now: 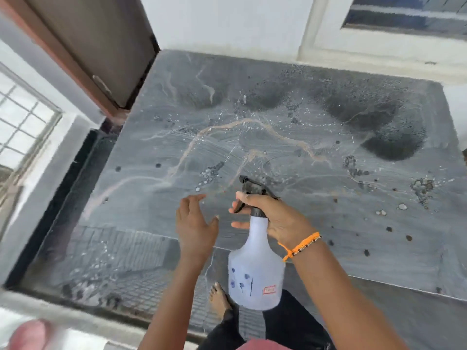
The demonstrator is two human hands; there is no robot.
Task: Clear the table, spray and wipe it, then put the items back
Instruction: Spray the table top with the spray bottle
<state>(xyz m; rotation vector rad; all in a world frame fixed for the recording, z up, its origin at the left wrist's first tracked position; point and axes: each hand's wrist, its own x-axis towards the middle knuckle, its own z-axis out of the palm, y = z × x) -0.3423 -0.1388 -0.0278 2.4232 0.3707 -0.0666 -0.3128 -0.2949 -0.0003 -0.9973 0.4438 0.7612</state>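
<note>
Grey stone tabletop [328, 236], wet in patches, with nothing on it.
I see my right hand [275, 218] gripping the upright spray bottle [255, 269], nozzle pointing away over the slab; my left hand [195, 227] hovers open just beside it.

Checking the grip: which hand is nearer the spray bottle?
Right. The right hand grips the spray bottle at its neck; the left hand is open beside it, apart.

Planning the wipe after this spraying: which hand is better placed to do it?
The left hand, probably. It hovers open and empty over the wet table, while the right hand grips the spray bottle. No cloth is in view.
</note>
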